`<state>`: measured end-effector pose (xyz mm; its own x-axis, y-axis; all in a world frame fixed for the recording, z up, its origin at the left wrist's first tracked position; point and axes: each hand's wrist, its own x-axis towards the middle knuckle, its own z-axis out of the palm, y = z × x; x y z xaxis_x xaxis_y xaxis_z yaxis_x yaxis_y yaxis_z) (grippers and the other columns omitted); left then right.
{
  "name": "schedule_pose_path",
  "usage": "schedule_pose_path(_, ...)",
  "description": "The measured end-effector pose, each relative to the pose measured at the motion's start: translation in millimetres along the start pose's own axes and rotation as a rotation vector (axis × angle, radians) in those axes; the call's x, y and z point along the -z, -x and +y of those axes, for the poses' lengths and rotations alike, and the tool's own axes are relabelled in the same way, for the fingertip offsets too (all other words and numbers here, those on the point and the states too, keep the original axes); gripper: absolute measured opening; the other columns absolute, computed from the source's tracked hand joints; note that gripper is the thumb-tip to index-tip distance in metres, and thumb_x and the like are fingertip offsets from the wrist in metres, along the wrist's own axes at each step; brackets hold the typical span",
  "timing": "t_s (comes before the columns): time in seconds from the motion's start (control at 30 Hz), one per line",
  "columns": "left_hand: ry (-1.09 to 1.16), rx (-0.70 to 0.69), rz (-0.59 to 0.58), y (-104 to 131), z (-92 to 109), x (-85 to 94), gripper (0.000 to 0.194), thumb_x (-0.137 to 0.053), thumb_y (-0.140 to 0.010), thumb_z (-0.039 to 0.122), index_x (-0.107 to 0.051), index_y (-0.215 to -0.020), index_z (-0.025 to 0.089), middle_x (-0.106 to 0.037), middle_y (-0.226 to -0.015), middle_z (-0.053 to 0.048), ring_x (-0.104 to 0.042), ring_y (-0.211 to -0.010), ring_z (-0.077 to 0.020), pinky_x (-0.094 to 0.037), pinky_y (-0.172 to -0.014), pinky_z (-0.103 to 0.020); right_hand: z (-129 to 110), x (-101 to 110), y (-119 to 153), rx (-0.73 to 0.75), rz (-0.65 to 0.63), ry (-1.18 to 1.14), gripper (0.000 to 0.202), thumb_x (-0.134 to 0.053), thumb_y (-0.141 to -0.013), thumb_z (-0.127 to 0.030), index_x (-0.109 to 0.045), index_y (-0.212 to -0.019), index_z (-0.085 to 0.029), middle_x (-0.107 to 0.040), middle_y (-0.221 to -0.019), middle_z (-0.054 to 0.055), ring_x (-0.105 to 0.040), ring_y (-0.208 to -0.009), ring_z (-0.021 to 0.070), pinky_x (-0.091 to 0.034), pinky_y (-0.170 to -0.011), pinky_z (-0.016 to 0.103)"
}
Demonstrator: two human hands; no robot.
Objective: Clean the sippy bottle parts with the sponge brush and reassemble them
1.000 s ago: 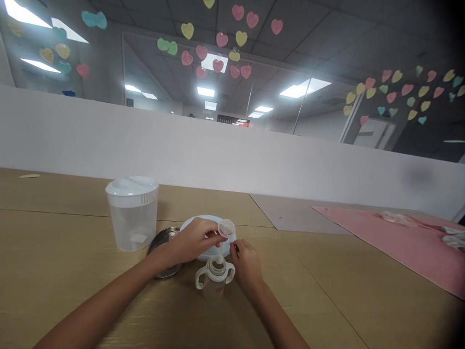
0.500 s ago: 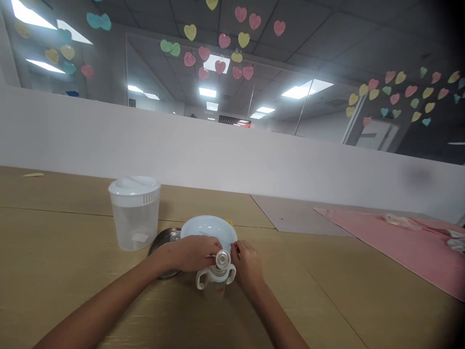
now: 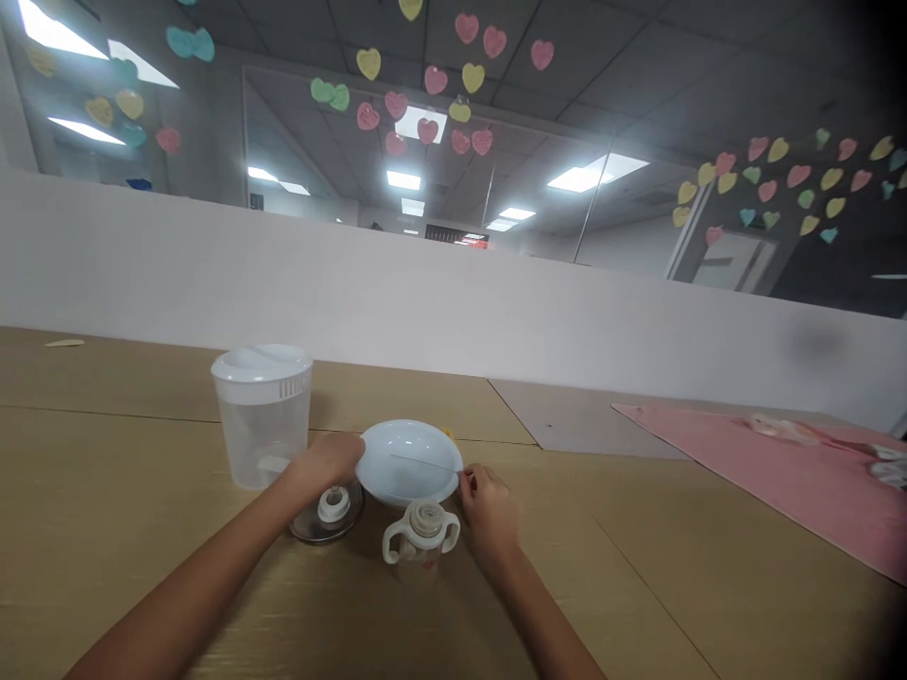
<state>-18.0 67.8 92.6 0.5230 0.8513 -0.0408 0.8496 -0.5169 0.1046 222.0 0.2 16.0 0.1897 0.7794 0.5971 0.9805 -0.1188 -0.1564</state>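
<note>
My right hand [image 3: 488, 505] is closed in a pinch at the right rim of a white bowl [image 3: 407, 491]. From its fingertips a thin straight stick [image 3: 425, 463] reaches leftward across the bowl. My left hand [image 3: 336, 458] is over a round metal dish [image 3: 318, 534], beside the bowl's left rim; its fingers are hidden, so I cannot tell what they hold. A white ring-shaped bottle collar [image 3: 333, 506] lies on the dish. In front of the bowl stands a clear baby bottle [image 3: 423, 538] with two white handles and an uncovered mouth.
A translucent bucket with a white lid [image 3: 262, 406] stands behind my left hand. A small yellow thing [image 3: 449, 433] shows behind the bowl. A pink cloth [image 3: 751, 463] covers the table at the right, and a white wall [image 3: 397, 283] rises along the back.
My left hand has moved left from the bottle to the metal dish. The clear round piece at the bottle's top is gone from there. My right hand has hardly moved.
</note>
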Motion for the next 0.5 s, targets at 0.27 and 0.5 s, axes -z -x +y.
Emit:
schedule_pose_path(0.27,-0.056,0.141,-0.227,-12,4,-5.5,0.019,-0.074,-0.048,0.006,-0.068,-0.066,0.009,-0.071,-0.078,-0.018,-0.067,-0.068,-0.028,-0.05,-0.062,-0.032,1,-2,1,0.024,0.023,-0.012,0.015,-0.05,-0.089,-0.025,-0.064,-0.087,-0.02,-0.068,-0.075,0.001,-0.061,-0.065,0.0136,-0.022,-0.05,0.025)
schedule_pose_path(0.5,-0.03,0.109,-0.117,4,-3,15.1,0.029,-0.065,-0.046,-0.004,-0.069,-0.069,0.013,-0.069,-0.066,-0.009,-0.064,-0.063,-0.0242,-0.046,-0.058,-0.03,-1,1,1,0.05,0.08,-0.085,0.027,-0.041,-0.093,-0.029,-0.064,-0.083,-0.019,-0.068,-0.075,0.003,-0.06,-0.063,0.0136,-0.027,-0.051,0.025)
